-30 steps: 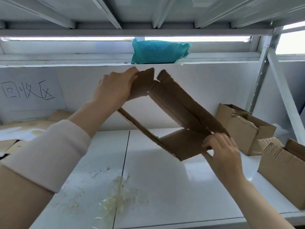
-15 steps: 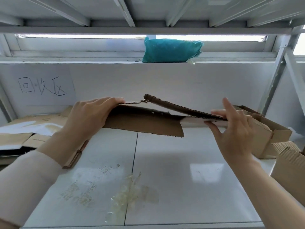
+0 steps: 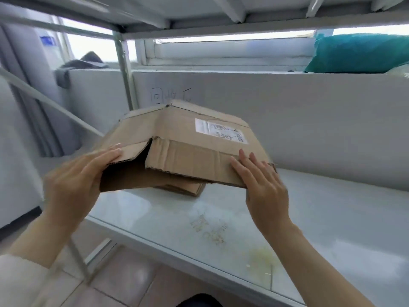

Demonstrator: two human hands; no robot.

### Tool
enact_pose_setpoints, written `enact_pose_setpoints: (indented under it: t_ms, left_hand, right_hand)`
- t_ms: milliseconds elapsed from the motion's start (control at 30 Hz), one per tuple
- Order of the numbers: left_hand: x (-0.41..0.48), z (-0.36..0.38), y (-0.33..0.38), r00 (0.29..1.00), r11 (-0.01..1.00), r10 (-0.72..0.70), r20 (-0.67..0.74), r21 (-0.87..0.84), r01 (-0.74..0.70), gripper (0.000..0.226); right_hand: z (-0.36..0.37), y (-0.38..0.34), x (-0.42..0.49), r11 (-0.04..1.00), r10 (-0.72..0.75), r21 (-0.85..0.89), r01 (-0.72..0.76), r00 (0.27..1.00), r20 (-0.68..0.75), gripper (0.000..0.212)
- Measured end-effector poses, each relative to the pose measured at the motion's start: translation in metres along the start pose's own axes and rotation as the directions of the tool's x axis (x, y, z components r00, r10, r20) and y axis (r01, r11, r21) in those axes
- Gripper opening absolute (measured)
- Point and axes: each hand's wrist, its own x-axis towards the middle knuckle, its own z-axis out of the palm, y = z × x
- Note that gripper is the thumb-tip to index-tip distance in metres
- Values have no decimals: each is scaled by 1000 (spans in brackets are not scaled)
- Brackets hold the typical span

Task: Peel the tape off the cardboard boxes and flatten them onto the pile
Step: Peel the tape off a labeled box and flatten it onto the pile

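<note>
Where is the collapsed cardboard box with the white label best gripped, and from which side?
At its two near corners, from the near side, pinched top and underside: the collapsed box is wide and ridged along a fold, and its near flap gapes loose.

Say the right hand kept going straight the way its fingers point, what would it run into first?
The right hand lies on the flattened box, fingers pointing up and away. Sliding on, it would likely reach the white label first, then the grey wall behind; depth is unclear.
</note>
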Motion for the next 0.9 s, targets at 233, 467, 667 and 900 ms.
enact_pose_setpoints:
  t_ms: [233, 467, 667, 900]
  left_hand:
    - [-121, -45, -30, 922, 988, -151, 357, 13, 156, 31]
    - [-161, 2, -28, 257, 691, -181, 949, -63, 720, 55]
    - [-129, 109, -34, 285, 697, -394, 874, 82, 712, 62]
    - [-131, 160, -31, 223, 753, -514, 829, 311, 580, 51]
  right_hand:
    - [56, -73, -64, 994, -88, 95, 58, 933, 349, 56]
    - [57, -59, -97, 991, -79, 128, -51, 552, 830, 46]
    - [87, -74, -55, 978, 32, 73, -195, 489, 872, 101]
    - [159, -103, -70, 952, 227, -113, -283, 410, 883, 71]
